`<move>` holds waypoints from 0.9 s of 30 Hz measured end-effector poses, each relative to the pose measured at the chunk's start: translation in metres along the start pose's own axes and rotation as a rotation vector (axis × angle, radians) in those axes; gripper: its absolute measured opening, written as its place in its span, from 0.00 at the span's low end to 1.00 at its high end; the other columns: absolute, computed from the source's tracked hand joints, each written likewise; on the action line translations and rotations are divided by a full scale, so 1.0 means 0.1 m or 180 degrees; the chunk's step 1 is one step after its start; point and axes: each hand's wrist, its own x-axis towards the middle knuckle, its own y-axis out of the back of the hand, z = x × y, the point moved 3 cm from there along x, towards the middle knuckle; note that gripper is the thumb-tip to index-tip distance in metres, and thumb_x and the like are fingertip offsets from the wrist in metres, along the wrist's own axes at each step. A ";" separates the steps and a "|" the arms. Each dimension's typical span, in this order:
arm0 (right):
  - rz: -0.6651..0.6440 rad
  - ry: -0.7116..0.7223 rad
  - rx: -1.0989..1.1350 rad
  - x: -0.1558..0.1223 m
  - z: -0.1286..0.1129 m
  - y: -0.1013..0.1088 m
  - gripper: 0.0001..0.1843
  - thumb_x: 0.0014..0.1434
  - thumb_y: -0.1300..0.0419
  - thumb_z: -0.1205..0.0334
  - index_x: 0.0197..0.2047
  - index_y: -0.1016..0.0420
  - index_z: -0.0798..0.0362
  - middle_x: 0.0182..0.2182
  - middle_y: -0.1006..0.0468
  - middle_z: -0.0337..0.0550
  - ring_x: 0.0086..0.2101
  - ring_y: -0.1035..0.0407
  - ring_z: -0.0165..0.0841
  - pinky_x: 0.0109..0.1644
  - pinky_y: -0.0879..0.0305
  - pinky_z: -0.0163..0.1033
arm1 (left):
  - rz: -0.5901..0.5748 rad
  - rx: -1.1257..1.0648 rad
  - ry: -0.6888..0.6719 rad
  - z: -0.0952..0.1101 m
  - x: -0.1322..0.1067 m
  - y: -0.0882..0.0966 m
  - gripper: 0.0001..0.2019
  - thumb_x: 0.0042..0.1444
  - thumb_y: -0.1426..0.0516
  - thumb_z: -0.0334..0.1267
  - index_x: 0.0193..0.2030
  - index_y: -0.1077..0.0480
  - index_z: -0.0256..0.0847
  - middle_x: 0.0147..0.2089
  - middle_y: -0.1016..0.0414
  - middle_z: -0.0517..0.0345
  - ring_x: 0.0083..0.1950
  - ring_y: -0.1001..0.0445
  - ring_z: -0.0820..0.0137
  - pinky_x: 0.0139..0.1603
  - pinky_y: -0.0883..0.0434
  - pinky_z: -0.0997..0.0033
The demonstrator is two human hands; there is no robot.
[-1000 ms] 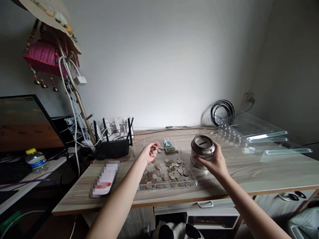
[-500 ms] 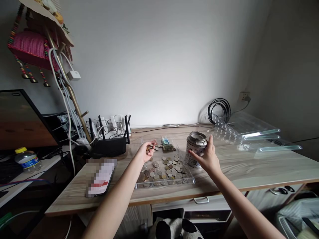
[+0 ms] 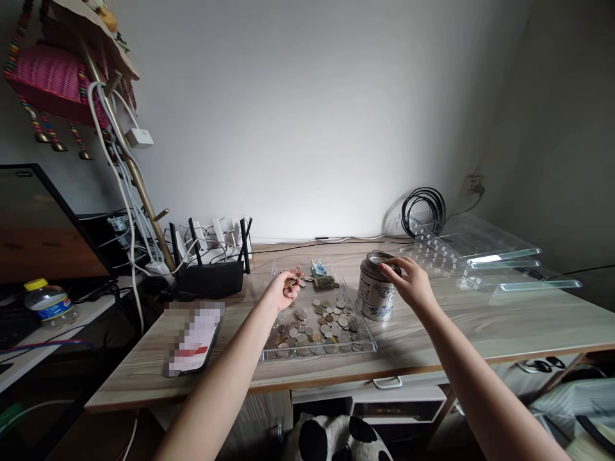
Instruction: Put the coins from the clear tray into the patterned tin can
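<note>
Head camera, and straight to the fingers: the left hand [image 3: 279, 293] has them curled tight around some held coins [image 3: 290, 283], up over the left side of the clear tray [image 3: 372, 347]. Across to the right, the right hand [image 3: 413, 283] bends its fingers over the top of the tin [image 3: 377, 296]; touching, yes, but whether they truly pinch it, I can't tell. That tin stands upright on the bench [image 3: 461, 320], just right of the tray. Stiff and smooth-walled, I'd say, liable to slide; a full palm around its middle looks the surest hold. Loose coins [image 3: 331, 320] crowd the near half of the tray: hard, light singly, slippery, best taken by their edges. Far end, a rolled banknote [image 3: 323, 282], soft and easily crushed. Farther out, phone [image 3: 198, 342] near left, router [image 3: 211, 276] far left, stacked clear trays [image 3: 500, 261] far right.
</note>
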 end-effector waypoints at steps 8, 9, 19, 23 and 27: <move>0.0509 -0.0212 -0.0571 -0.11 -0.20 -0.05 0.23 0.48 0.51 0.41 0.29 0.28 0.51 0.35 0.29 0.44 0.33 0.35 0.33 0.33 0.42 0.36 | 0.0021 0.0094 -0.0145 0.01 -0.04 -0.01 0.07 0.46 0.52 0.28 0.32 0.35 0.30 0.20 0.40 0.60 0.14 0.50 0.84 0.10 0.56 0.85; 0.0468 -0.0213 -0.0616 -0.09 -0.19 -0.04 0.23 0.48 0.51 0.40 0.29 0.28 0.50 0.35 0.29 0.44 0.32 0.35 0.33 0.32 0.42 0.36 | 0.0013 0.0091 -0.0150 0.01 -0.04 -0.01 0.07 0.46 0.52 0.28 0.32 0.35 0.30 0.20 0.40 0.60 0.14 0.50 0.84 0.10 0.57 0.85; 0.0085 -0.0033 -0.0474 -0.03 -0.17 0.15 0.21 0.49 0.50 0.44 0.36 0.27 0.49 0.38 0.28 0.44 0.39 0.35 0.38 0.39 0.39 0.41 | -0.0049 0.0391 -0.0082 -0.01 -0.07 -0.05 0.08 0.48 0.50 0.26 0.36 0.34 0.32 0.24 0.36 0.58 0.15 0.47 0.85 0.10 0.58 0.86; 0.0793 0.0108 -0.0147 -0.09 -0.59 0.02 0.23 0.52 0.51 0.52 0.50 0.35 0.51 0.43 0.31 0.50 0.44 0.38 0.41 0.44 0.41 0.47 | -0.0266 0.0707 0.0007 -0.03 -0.11 -0.09 0.06 0.48 0.47 0.27 0.35 0.34 0.32 0.25 0.33 0.58 0.14 0.51 0.87 0.10 0.61 0.86; -0.1239 0.0298 0.0402 -0.02 -1.01 -0.77 0.16 0.53 0.52 0.55 0.40 0.29 0.50 0.28 0.26 0.46 0.26 0.33 0.33 0.29 0.36 0.39 | -0.0367 0.0958 -0.0172 -0.01 -0.17 -0.15 0.06 0.46 0.44 0.30 0.33 0.34 0.34 0.25 0.31 0.57 0.13 0.52 0.88 0.10 0.62 0.86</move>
